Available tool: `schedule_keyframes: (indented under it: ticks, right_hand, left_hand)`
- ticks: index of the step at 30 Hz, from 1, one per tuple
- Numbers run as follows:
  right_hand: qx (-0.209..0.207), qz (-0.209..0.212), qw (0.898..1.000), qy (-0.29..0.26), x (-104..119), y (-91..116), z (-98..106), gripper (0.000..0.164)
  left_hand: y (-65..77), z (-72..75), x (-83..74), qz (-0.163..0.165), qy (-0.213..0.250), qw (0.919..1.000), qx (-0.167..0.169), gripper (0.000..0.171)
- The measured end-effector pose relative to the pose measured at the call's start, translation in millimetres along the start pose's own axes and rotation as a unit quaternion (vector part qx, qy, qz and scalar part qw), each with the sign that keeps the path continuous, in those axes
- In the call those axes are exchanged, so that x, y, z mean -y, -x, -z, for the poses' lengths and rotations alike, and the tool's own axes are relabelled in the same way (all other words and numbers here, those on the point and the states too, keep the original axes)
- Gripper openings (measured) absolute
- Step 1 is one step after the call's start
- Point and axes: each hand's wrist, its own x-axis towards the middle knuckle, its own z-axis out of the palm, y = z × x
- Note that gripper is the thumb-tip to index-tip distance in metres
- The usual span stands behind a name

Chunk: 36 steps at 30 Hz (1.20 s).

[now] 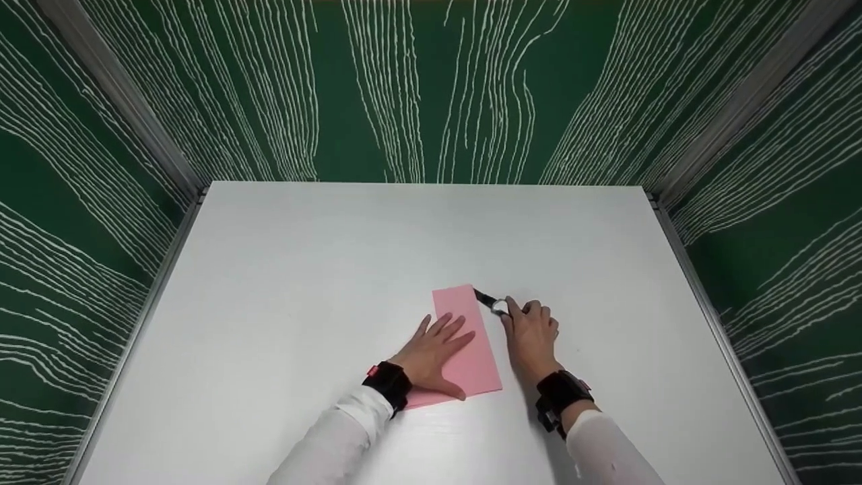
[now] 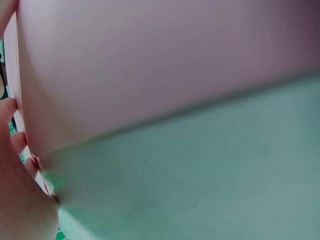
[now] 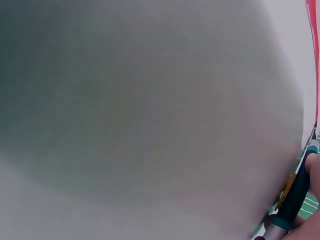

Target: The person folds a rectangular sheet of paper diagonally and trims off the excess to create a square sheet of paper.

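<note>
A pink sheet of paper (image 1: 479, 357), folded into a long rectangle, lies slanted on the white table. My left hand (image 1: 434, 353) rests flat on it with fingers spread, the thumb at its near edge. In the left wrist view the paper (image 2: 125, 55) fills the upper part, with fingers along the left side. My right hand (image 1: 532, 337) grips a utility knife (image 1: 486, 298) with a dark, narrow front end. Its tip is right at the paper's far right corner. The right wrist view shows the knife's dark handle (image 3: 295, 195) in the fingers, close to the pink paper edge (image 3: 314, 50).
The white table (image 1: 303, 256) extends around the paper. Green walls (image 1: 451, 87) with wavy white lines stand behind and at both sides, joined by grey metal posts (image 1: 128, 94). Black cameras are strapped to both wrists, below white sleeves.
</note>
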Motion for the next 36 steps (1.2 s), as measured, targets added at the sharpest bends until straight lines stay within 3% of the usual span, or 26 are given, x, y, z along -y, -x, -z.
schedule_keyframes:
  ticks: [17,24,36]
  right_hand:
    - [0.007,-0.04,0.999,-0.023,-7,-2,10,0.042]
    - [-0.008,-0.054,0.997,-0.047,-28,-1,24,0.04]
    - [-0.038,-0.072,0.997,-0.007,-64,-3,36,0.037]
  left_hand:
    - [0.3,1.0,-2.7,-0.014,0.024,0.9995,-0.013,0.11]
    - [1.5,2.1,-3.3,-0.017,0.016,0.9996,-0.016,0.11]
    - [0.4,-3.0,2.3,-0.021,0.013,0.9995,-0.019,0.109]
